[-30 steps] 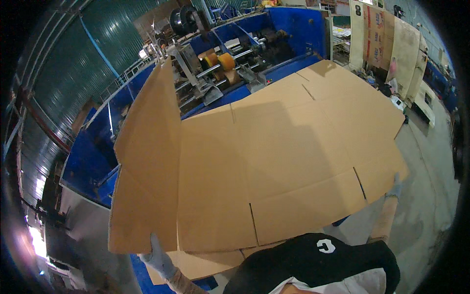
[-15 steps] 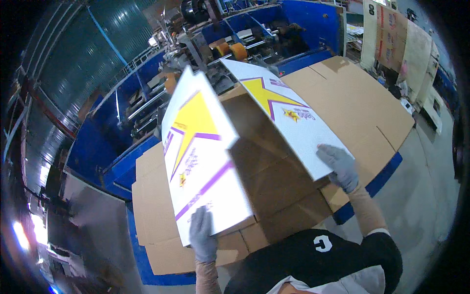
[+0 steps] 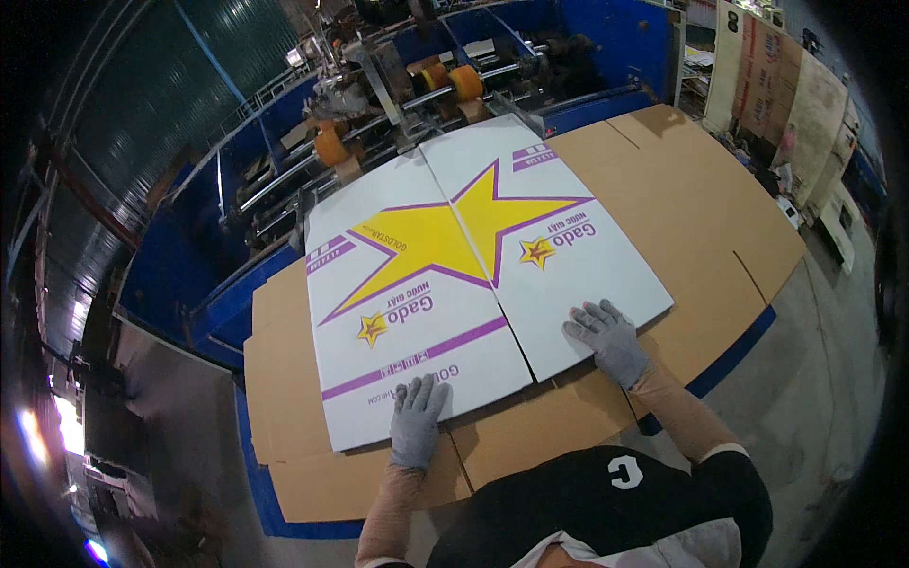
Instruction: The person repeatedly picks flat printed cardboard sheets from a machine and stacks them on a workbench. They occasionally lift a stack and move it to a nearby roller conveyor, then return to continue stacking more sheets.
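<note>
A white cardboard box blank [image 3: 454,312] lies folded, its two printed panels nearly meeting along a narrow dark seam. A large yellow star edged in purple spans both panels. Beneath it spreads a plain brown cardboard sheet [image 3: 682,189]. My left hand [image 3: 417,421], in a grey glove, rests on the near edge of the left panel with fingers stretched out. On the near right corner of the right panel lies my right hand [image 3: 609,343], also gloved, fingers spread flat. Both palms press from above, gripping nothing.
Beyond the blank stands a blue machine [image 3: 606,104] with metal shafts and orange rollers [image 3: 465,83]. The blank's far end reaches close to the rollers. A cream panel [image 3: 795,104] stands at the far right, with grey floor [image 3: 814,360] below it.
Both raised panels have come down flat, covering the brown inside and leaving a thin seam. My left hand has shifted slightly right; my right hand has moved left and a little nearer.
</note>
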Demonstrator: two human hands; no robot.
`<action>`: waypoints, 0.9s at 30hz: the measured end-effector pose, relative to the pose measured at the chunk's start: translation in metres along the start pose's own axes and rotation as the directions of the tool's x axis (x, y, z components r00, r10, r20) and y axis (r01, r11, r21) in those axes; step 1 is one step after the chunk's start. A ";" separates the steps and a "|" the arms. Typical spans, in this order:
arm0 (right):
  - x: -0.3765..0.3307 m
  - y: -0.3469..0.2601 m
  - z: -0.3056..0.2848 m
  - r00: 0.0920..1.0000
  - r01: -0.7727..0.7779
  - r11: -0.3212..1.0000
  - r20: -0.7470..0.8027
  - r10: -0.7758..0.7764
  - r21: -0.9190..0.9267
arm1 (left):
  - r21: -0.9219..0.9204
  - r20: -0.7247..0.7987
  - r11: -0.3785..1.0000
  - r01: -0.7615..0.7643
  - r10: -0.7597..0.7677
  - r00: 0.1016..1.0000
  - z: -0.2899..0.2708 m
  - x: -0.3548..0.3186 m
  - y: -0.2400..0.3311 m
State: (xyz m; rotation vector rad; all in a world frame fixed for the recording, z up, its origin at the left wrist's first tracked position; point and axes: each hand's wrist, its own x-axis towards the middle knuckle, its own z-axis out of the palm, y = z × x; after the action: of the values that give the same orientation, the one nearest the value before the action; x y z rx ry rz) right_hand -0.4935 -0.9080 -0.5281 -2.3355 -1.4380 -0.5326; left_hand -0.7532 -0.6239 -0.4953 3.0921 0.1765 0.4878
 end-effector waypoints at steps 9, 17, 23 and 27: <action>-0.014 -0.012 -0.011 0.979 0.092 0.995 0.188 -0.082 -0.040 | 0.055 0.050 0.998 0.044 -0.047 0.998 -0.010 -0.014 0.007; 0.024 0.008 -0.037 0.802 0.379 0.766 0.229 -0.552 0.519 | -0.285 0.507 0.885 0.367 -0.186 0.842 -0.062 0.045 -0.007; 0.125 0.137 0.043 0.936 -0.230 0.948 -0.217 0.278 0.222 | -0.860 0.490 -0.285 0.424 -0.227 0.842 0.026 0.235 -0.053; 0.197 0.194 0.076 0.936 -0.324 0.938 -0.103 0.336 0.120 | -0.819 0.520 -0.359 0.449 -0.130 0.844 0.052 0.348 -0.065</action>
State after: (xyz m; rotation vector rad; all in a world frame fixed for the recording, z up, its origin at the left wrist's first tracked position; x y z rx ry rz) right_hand -0.2267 -0.8025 -0.5171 -2.3502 -0.9647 -0.4845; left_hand -0.4150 -0.5197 -0.4393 1.1676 0.3528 0.0627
